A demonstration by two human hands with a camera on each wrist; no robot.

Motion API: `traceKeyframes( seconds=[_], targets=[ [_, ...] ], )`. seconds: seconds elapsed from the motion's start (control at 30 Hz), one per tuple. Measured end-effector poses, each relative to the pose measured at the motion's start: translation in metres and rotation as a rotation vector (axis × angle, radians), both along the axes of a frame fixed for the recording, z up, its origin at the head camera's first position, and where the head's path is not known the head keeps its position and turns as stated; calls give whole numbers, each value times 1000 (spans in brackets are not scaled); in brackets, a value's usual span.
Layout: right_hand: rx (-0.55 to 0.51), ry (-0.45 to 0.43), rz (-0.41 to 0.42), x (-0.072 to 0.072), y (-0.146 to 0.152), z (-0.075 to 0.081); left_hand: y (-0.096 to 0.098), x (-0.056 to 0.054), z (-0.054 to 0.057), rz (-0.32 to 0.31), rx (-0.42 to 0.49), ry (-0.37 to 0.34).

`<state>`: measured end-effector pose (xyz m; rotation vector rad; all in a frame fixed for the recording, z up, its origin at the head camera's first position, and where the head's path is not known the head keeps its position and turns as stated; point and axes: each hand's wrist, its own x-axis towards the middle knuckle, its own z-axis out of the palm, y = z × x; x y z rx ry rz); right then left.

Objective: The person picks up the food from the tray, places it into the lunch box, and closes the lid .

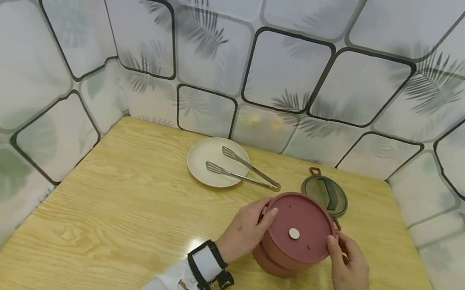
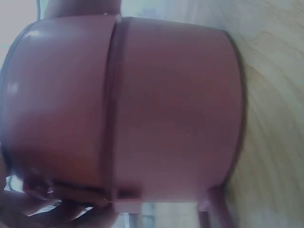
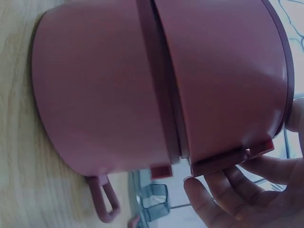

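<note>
A dark red two-tier steamer pot stands at the right of the table, its flat red lid (image 1: 309, 224) on top with a pale round knob (image 1: 294, 233). My left hand (image 1: 243, 230) grips the left side handle of the upper tier (image 2: 57, 99), thumb on the lid's edge. On the opposite side, my right hand (image 1: 349, 263) holds the other upper handle (image 3: 223, 161), fingers curled beneath it and thumb at the lid's rim. The lower tier (image 3: 99, 90) is close to the tabletop, and its own handle (image 3: 105, 202) is free. A dark seam runs between the tiers.
Behind the pot sits a small round pan with a glass lid (image 1: 320, 191), a dark bar handle and reddish side handles. A white plate (image 1: 199, 158) lies at the back, with metal tongs (image 1: 261, 175) across it. Patterned cloth walls (image 1: 210, 73) enclose the wooden table (image 1: 96, 206).
</note>
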<state>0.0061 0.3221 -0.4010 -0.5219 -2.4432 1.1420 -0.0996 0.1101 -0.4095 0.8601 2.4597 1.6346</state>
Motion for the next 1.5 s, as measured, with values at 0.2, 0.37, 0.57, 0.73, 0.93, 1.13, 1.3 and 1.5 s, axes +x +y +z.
traceKeyframes(
  seconds=[0.2,0.37,0.57,0.73,0.93,1.13,1.3,1.5],
  targets=[
    [15,34,-31,-5,-2,-5,0,-2,-6,27,8,12],
    [4,20,-52,-4,-3,-7,-1,1,-10,11,36,-37],
    [25,39,-71,-6,-4,-8,1,2,-13,-29,89,-75],
    [27,-22,-16,-9,-3,-7,1,1,-16,-34,118,-105],
    [-253,-33,221,-9,-1,-15,1,1,-25,-47,169,-214],
    [-551,44,260,-8,-9,-23,0,3,-28,-69,195,-273],
    [-533,20,246,-6,-20,-23,-4,3,-30,-52,226,-300],
    [-468,-41,243,-1,-29,-21,-13,1,-36,-63,293,-343]
  ],
)
